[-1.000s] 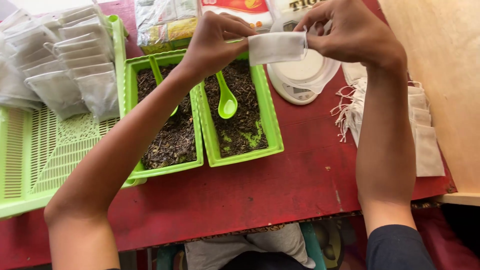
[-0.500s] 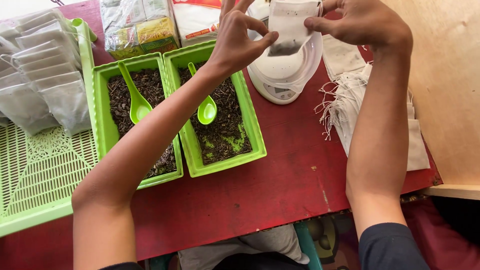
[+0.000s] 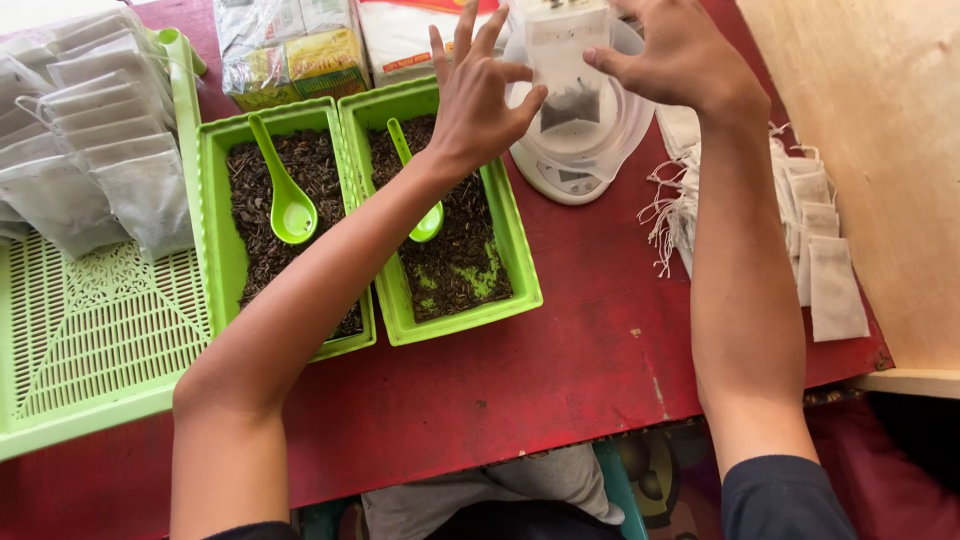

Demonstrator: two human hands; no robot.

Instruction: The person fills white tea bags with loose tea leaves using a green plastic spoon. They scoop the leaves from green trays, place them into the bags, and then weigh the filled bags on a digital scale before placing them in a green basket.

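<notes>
A small white bag with dark tea leaves inside lies on the clear dish of a white kitchen scale. My left hand hovers at the bag's left edge with its fingers spread, the thumb tip close to the bag. My right hand is at the bag's right edge, also spread, one fingertip resting on or just above it. Neither hand grips the bag. Below my left forearm is a green tray of loose tea with a green spoon in it.
A second green tray of tea holds another green spoon. A large slatted green tray at the left carries several filled bags. Empty drawstring bags lie at the right beside a wooden board. Packages stand behind the trays.
A second ago both hands held the bag up above the trays. They carried it to the scale, set it on the dish, and their fingers have opened.
</notes>
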